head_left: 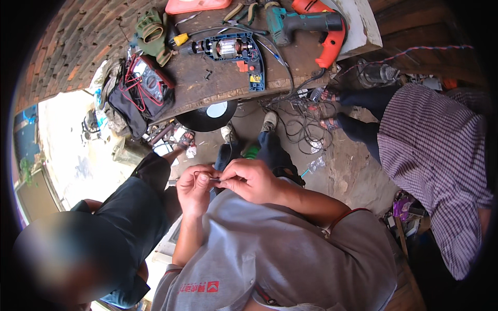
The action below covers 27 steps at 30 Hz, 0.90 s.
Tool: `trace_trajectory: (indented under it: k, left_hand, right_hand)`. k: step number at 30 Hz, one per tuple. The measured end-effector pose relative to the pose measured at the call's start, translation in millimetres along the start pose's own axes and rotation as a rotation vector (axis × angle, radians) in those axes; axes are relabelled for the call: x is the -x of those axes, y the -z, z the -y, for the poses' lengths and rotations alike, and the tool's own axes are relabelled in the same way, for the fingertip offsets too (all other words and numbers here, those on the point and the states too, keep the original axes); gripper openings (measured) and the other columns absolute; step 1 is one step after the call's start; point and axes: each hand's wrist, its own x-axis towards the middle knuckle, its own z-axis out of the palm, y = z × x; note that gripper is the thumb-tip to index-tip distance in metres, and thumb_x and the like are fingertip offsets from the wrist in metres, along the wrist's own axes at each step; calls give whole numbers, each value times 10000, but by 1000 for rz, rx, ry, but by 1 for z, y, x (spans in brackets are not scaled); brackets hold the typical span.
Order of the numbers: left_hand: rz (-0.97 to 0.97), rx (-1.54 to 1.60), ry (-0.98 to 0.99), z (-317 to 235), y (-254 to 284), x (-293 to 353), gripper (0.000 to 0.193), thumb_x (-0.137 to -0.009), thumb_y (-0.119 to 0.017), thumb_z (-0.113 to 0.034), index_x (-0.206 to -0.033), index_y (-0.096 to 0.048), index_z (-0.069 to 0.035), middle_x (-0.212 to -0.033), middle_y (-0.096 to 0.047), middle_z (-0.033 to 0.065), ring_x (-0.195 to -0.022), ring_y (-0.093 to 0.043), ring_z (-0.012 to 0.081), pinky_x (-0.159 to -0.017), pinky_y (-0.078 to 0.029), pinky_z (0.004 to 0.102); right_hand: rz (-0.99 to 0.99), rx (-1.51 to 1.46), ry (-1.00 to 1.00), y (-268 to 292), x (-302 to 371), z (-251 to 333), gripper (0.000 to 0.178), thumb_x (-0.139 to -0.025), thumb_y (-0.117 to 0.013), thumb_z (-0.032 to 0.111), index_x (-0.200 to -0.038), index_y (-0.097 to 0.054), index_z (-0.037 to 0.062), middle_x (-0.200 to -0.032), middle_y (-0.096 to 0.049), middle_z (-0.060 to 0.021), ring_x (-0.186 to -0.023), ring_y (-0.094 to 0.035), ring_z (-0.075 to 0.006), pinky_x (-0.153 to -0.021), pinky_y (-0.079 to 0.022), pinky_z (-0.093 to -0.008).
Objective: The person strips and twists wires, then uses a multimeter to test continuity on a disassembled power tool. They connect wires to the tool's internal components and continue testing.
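My left hand (194, 187) and my right hand (251, 181) meet in front of my chest, their fingertips pinched together. Between them is a small, thin, dark piece (215, 179), too small to name. Both hands seem to grip it, one at each end. On the bench beyond them lies an opened power drill (228, 47), its motor and gears bare in a blue housing half. A few small dark screws or parts (208, 75) lie below it on the wood.
The wooden bench (189, 85) also bears a multimeter (150, 82) with red leads, green gloves (152, 33), a teal drill (282, 26), an orange-red power tool (332, 46) and pliers (241, 13). Cables (295, 122) tangle on the floor. People sit left and stand right.
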Motion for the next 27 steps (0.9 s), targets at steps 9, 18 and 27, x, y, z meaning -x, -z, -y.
trace_trajectory:
  k: [9, 18, 27]
  left_hand:
    - [369, 72, -240, -22, 61, -23, 260, -1016, -649, -185, -1127, -645, 50, -880, -636, 145, -780, -688, 268, -702, -580, 374]
    - [407, -393, 93, -44, 65, -20, 153, -1044, -608, -147, -1043, -629, 5, -910, -685, 41, -731, -620, 76, -640, -529, 219]
    - [487, -272, 178, -46, 69, -20, 171, -1052, -597, -180, -1002, -585, -16, -841, -670, 33, -645, -582, 60, -540, -480, 203]
  right_hand:
    - [-174, 126, 48, -51, 11, 5, 95, -868, -735, -11, -940, -674, -4, -879, -696, -125, -769, -689, -266, -666, -539, -353]
    - [-370, 808, 417, -93, 6, 32, 222, -780, -746, 70, -1002, -739, 76, -920, -635, -53, -743, -602, -227, -692, -498, -353]
    - [-496, 881, 464, -121, 16, 26, 240, -757, -784, 43, -991, -771, 94, -997, -665, -31, -777, -646, -207, -659, -526, -331]
